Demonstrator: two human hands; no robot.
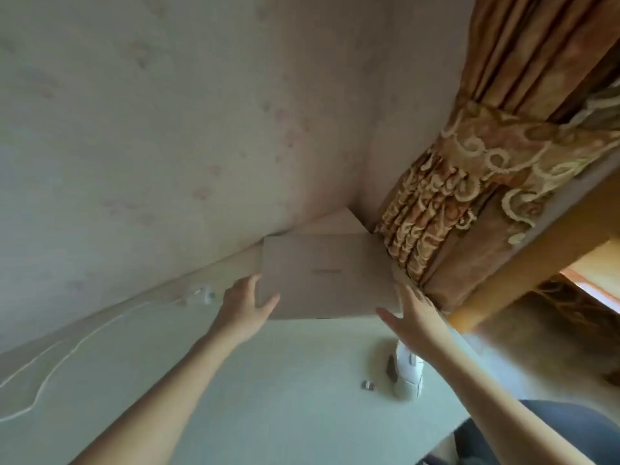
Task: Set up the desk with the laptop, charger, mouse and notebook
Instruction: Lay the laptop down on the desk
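Crowding the desk's far right corner, a gathered patterned curtain is pressed against the closed laptop. Nearer lie a white charger cable and mouse. The laptop's sides are touched by the left hand and right hand, fingers straight.

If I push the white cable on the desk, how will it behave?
The cable lies in loose wavy bends, so it is probably floppy and would bunch, not slide whole. It looks thin, so likely light. Its plug end may drag along.
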